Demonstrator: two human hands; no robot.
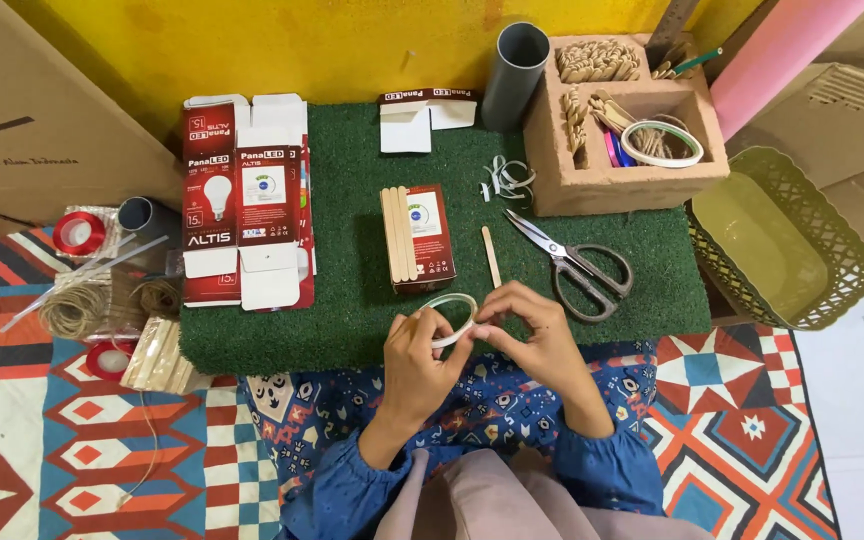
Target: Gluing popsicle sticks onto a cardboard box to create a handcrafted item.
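Both my hands hold a thin white roll of tape [453, 318] over the near edge of a green turf mat [352, 300]. My left hand [415, 360] grips the ring's left side and my right hand [537, 335] pinches its right side. Just beyond them lies a small red and white box [430, 235] with several flat wooden sticks [398, 233] laid on it. A single wooden stick [492, 256] lies to its right. Grey scissors [577, 265] rest on the mat by my right hand.
Flattened red and white bulb boxes [242, 200] cover the mat's left. A cardboard organiser [632, 125] with sticks and a tape ring stands at the back right, beside a grey tube [515, 75]. An olive basket [782, 240] sits right. Twine, red tape rolls and sticks lie left.
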